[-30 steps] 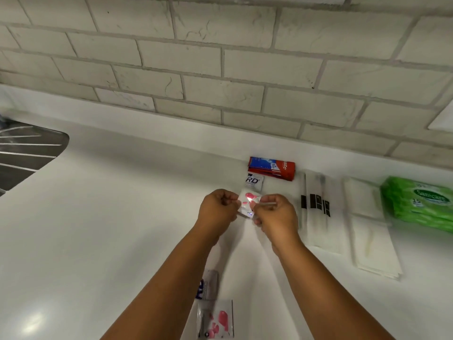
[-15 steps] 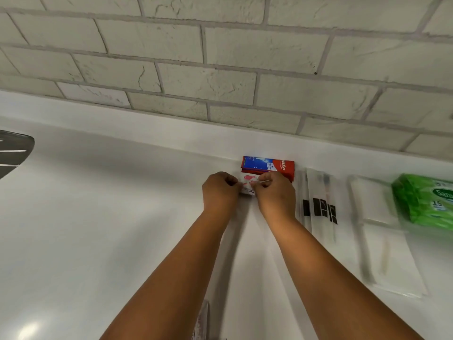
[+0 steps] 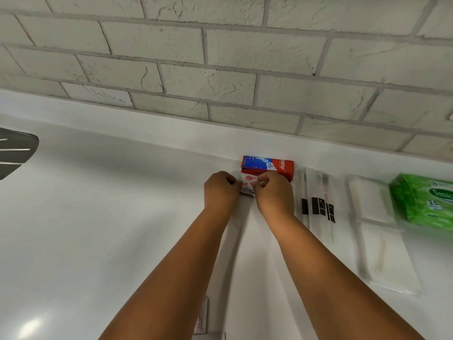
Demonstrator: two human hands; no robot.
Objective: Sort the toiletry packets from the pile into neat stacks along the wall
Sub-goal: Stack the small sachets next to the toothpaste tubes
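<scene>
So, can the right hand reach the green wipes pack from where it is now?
Probably yes. The right hand is pinching the pink-print packet, so it must release first. Only flat sachets lie between it and the green wipes pack.

Both hands [image 3: 247,190] pinching pink-printed packet [image 3: 248,180], just before toothpaste boxes [image 3: 268,165], white counter [image 3: 110,217]

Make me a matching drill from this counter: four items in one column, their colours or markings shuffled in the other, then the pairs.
Items:
1. toothpaste box
2. wipes pack
3. sachet pinched by both hands
4. clear sleeves

Descriptions:
A. green
B. black squares
C. red and blue
D. white with pink blotches

Pairs: 1-C, 2-A, 3-D, 4-B
</scene>
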